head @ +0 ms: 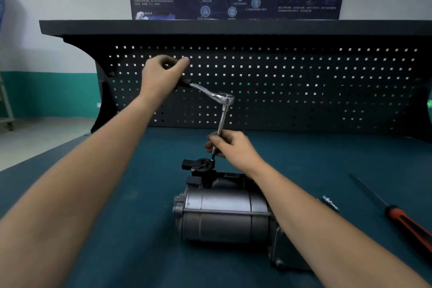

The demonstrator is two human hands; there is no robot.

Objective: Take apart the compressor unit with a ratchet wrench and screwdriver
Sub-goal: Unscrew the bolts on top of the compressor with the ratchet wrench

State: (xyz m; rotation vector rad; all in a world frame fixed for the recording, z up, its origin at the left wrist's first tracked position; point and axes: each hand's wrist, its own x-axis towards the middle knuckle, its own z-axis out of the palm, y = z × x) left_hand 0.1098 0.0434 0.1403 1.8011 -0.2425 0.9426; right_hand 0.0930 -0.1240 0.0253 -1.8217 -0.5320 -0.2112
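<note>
Hands [161,75] [233,147] on ratchet wrench [225,97]

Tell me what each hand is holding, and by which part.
Both hold the ratchet wrench: the left hand grips its black handle, the right hand holds the extension bar low down, above the compressor unit.

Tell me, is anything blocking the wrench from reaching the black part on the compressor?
Nothing visible. The ratchet wrench tip sits at the black fitting on the compressor, steadied by the right hand; the left hand grips the handle.
</note>
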